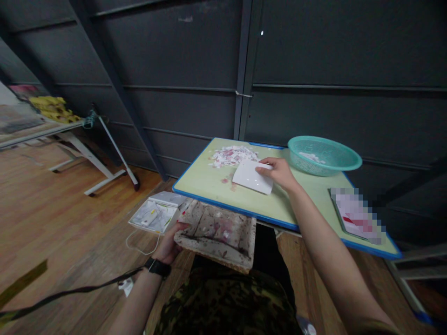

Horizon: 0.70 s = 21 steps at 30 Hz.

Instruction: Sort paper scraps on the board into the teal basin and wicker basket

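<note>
My right hand point(277, 172) grips the edge of a white, slightly curved rectangular sheet point(249, 176), thumb on top, low over the pale green tabletop point(209, 185). Just behind the sheet lies a heap of small white and pinkish flakes point(226, 156). Below the near table edge, my left hand point(171, 244) holds a shallow, stained whitish box point(216, 232) by its left side, thumb over the rim. The box tilts at my lap and has pinkish smears and a few bits inside. What the flakes are made of I cannot tell.
A teal plastic basket point(324, 156) with some white flakes stands at the table's back right. A phone-like slab point(356, 216), partly pixelated, lies at the right. An open white box point(153, 216) with a cable sits lower left. A dark panel wall point(185, 56) rises behind.
</note>
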Each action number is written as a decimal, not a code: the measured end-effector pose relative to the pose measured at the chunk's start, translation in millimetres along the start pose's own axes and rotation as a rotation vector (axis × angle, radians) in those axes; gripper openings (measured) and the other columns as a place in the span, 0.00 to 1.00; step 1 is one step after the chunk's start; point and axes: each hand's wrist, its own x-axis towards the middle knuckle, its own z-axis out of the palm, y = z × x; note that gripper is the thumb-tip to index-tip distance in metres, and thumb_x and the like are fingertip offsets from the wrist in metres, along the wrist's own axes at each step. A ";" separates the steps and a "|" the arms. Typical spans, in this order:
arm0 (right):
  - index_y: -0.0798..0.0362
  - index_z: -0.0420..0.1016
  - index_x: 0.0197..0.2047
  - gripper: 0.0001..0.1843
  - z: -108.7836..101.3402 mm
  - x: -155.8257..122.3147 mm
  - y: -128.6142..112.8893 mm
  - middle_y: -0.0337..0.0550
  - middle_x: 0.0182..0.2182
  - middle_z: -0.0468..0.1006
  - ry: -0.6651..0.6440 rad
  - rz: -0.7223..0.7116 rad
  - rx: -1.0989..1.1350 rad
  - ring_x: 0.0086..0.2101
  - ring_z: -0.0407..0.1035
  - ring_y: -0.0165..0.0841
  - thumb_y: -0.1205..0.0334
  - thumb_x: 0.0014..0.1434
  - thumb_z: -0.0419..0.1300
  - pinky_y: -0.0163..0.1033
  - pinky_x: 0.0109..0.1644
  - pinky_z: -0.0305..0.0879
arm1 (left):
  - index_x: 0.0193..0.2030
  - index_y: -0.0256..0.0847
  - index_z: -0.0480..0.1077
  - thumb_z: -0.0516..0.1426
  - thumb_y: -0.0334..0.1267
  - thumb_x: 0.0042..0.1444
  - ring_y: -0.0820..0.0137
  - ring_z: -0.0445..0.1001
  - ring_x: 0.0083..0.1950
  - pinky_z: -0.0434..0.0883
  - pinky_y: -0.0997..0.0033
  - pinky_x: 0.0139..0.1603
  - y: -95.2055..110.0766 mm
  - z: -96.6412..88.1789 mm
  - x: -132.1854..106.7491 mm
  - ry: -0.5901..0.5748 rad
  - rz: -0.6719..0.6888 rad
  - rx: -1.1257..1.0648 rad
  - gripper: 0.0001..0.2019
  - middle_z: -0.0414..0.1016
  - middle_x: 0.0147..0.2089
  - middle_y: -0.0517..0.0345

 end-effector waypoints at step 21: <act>0.58 0.80 0.32 0.15 -24.5 3.1 2.8 0.48 0.28 0.79 0.123 0.118 -0.186 0.29 0.69 0.38 0.57 0.44 0.60 0.40 0.35 0.60 | 0.38 0.36 0.72 0.57 0.31 0.45 0.68 0.75 0.22 0.73 0.70 0.24 -0.4 0.6 -0.9 -0.028 -0.009 0.000 0.11 0.77 0.23 0.56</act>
